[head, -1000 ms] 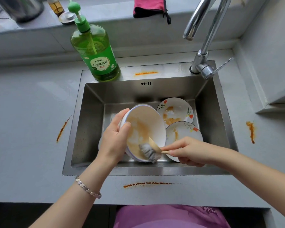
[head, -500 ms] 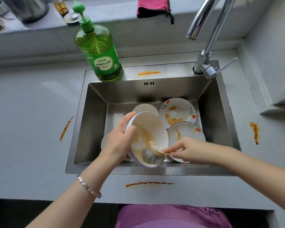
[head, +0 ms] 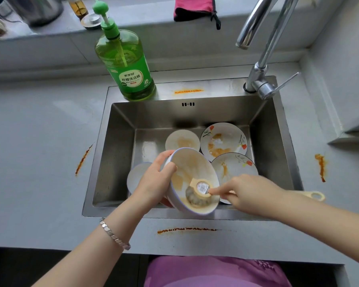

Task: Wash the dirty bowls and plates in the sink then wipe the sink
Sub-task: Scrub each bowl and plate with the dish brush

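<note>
Over the sink (head: 112, 154), the left hand (head: 153, 179) gripped a tilted, sauce-smeared bowl (head: 193, 166), thumb inside the rim, fingers curled behind. The right hand (head: 249, 193) held a brush (head: 201, 188), forefinger pressing its head into the bowl. Dirty plates (head: 224, 139) lay just beyond those fingers. Hard scrubbing could probably twist the bowl from that rim grip onto them.

Grey counter (head: 39, 141) w/ orange-brown smears (head: 83, 159) at left, right & along the front edge; pale sheen of light on its left part. Behind, a raised grey ledge (head: 153, 27) carries a metal pot (head: 39, 7), amber bottle (head: 77, 7) & pink cloth (head: 193, 9) hanging over its edge. Green soap bottle (head: 129, 65) stands below the ledge, chrome tap (head: 263, 59) to its right, grey wall (head: 344, 69) at far right
</note>
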Demonstrator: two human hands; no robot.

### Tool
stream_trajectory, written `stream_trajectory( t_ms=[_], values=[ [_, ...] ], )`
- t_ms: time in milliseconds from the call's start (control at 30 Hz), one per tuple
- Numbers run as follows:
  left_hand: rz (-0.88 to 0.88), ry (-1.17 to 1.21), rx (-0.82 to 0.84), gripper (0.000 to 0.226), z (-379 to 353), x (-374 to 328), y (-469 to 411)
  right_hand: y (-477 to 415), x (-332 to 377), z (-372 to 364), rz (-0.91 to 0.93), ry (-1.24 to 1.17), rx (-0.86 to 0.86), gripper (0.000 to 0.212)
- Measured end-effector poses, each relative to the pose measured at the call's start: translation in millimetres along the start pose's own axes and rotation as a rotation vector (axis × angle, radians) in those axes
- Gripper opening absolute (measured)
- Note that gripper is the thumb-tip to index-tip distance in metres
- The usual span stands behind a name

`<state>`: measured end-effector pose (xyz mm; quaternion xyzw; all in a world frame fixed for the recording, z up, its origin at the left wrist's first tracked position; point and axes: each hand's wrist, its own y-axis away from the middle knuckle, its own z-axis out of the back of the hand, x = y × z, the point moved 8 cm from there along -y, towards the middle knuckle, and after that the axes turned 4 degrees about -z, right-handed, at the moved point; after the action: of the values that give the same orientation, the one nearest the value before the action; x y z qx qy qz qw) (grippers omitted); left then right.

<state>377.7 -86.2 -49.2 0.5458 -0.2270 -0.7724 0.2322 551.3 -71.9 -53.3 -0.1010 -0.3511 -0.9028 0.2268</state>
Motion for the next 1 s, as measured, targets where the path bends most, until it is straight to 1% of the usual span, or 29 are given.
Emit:
stream_trajectory(
  t_ms=[100, 133, 233, 267, 367, 500, 567, 600, 633, 667, 733, 767, 833, 900, 1000],
  values=[
    [-0.01, 0.039, 0.008, 0.041, -2, -6, 3, -5, -15, 20, -0.059, 0.03, -0.142, 0.038],
    [-0.023, 0.049, -0.002, 0.041, 0, -10, 3, -2, -14, 18, -0.056, 0.015, -0.148, 0.038],
    [-0.044, 0.036, -0.03, 0.039, 7, -16, -1, 11, 5, 2, 0.012, -0.099, -0.036, 0.037],
    [-0.039, 0.033, -0.033, 0.039, 8, -16, -1, 10, 3, 5, 0.009, -0.102, -0.038, 0.036],
    [-0.014, 0.069, -0.034, 0.038, 10, -16, 0, 3, -22, 20, -0.065, -0.08, -0.147, 0.035],
    [-0.021, 0.066, -0.025, 0.037, 10, -16, 0, 7, -10, 11, 0.01, -0.051, -0.105, 0.038],
    [0.004, 0.08, 0.004, 0.037, 7, -12, 1, 2, -15, 22, 0.006, 0.036, -0.217, 0.041],
    [0.026, 0.096, 0.023, 0.037, 4, -10, 3, 0, -18, 31, 0.032, 0.085, -0.34, 0.043],
    [0.052, 0.11, 0.046, 0.036, 1, -7, 4, 0, -16, 42, 0.096, 0.136, -0.503, 0.042],
    [0.075, 0.123, 0.071, 0.035, -2, -5, 5, 1, -10, 48, 0.136, 0.14, -0.583, 0.04],
    [0.111, 0.166, 0.132, 0.035, -10, 0, 8, 7, 8, 50, 0.253, 0.092, -0.662, 0.038],
    [0.128, 0.202, 0.159, 0.04, -12, 3, 9, 7, 16, 49, 0.307, 0.072, -0.681, 0.038],
    [0.15, 0.263, 0.18, 0.044, -14, 6, 11, 6, 27, 52, 0.348, 0.085, -0.689, 0.038],
    [0.149, 0.276, 0.153, 0.039, -8, 6, 11, 2, 19, 55, 0.293, 0.1, -0.664, 0.038],
    [0.118, 0.223, 0.107, 0.043, 3, 3, 7, 2, -2, 54, 0.199, 0.088, -0.583, 0.04]
  ],
)
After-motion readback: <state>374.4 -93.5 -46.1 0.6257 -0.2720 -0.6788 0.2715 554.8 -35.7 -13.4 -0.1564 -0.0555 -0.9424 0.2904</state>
